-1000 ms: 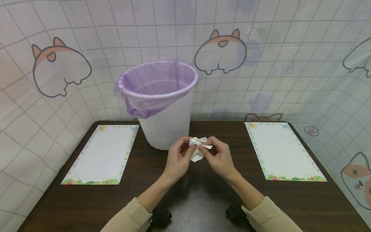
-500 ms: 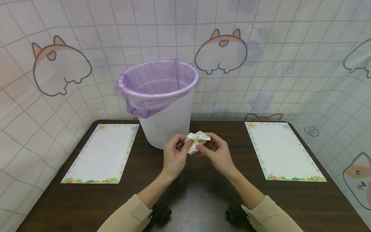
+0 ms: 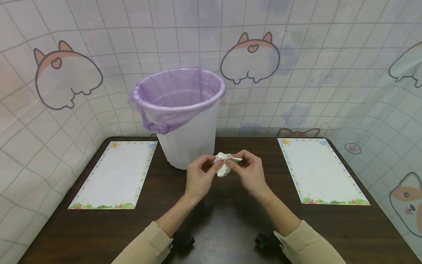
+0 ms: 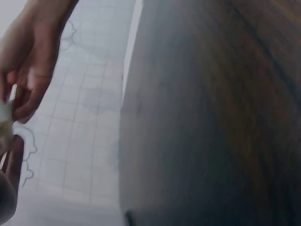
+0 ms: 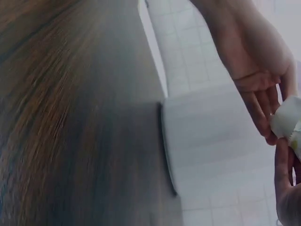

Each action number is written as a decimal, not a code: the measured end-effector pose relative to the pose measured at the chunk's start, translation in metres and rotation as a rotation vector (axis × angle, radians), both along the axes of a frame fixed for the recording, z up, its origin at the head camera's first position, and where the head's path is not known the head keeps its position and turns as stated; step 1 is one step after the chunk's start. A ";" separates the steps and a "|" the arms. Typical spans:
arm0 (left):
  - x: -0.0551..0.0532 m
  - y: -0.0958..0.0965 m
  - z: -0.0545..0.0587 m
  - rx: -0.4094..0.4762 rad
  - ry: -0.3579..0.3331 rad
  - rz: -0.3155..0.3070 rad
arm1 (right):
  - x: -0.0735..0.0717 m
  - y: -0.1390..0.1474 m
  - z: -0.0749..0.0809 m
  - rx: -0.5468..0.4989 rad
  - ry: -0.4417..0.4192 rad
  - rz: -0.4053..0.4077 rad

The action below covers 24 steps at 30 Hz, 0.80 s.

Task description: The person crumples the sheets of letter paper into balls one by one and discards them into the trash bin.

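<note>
A crumpled sheet of paper, white with green print showing, is held above the table between both hands. My left hand pinches its left side between thumb and fingers. From the other side, my right hand pinches it the same way, thumb near the green part. The right wrist view has the balled paper at its right edge, fingers of both hands around it. Only a sliver of the paper enters the left wrist view.
Behind the hands stands a white bin lined with a purple bag. Flat on the dark wooden table lie two bordered sheets, a left sheet and a right sheet. A patterned curtain surrounds the table.
Both hands have kept hold of the paper while turning and squeezing it. Its colourful printed part opened out half a second ago and is now mostly folded in. Bin and sheets stay put.
</note>
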<state>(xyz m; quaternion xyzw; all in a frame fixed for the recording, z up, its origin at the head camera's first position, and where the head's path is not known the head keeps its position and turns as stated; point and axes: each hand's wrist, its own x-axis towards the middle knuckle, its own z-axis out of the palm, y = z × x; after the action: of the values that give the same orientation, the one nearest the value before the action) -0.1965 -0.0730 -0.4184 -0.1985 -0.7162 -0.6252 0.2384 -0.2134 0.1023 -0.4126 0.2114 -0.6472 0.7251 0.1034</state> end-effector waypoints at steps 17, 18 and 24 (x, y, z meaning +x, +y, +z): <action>0.000 -0.011 0.006 -0.123 -0.084 -0.153 | 0.000 0.006 0.006 -0.045 -0.208 0.109; 0.000 -0.011 0.006 -0.108 -0.096 -0.152 | 0.001 0.006 0.006 -0.037 -0.205 0.115; -0.002 -0.011 0.011 0.050 -0.219 -0.157 | 0.002 0.005 -0.002 -0.090 -0.205 0.180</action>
<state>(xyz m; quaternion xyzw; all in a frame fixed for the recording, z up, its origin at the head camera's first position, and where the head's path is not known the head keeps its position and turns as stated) -0.1985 -0.0843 -0.4069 -0.1784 -0.7044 -0.6774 0.1142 -0.2110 0.1078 -0.4147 0.1888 -0.5996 0.7775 -0.0193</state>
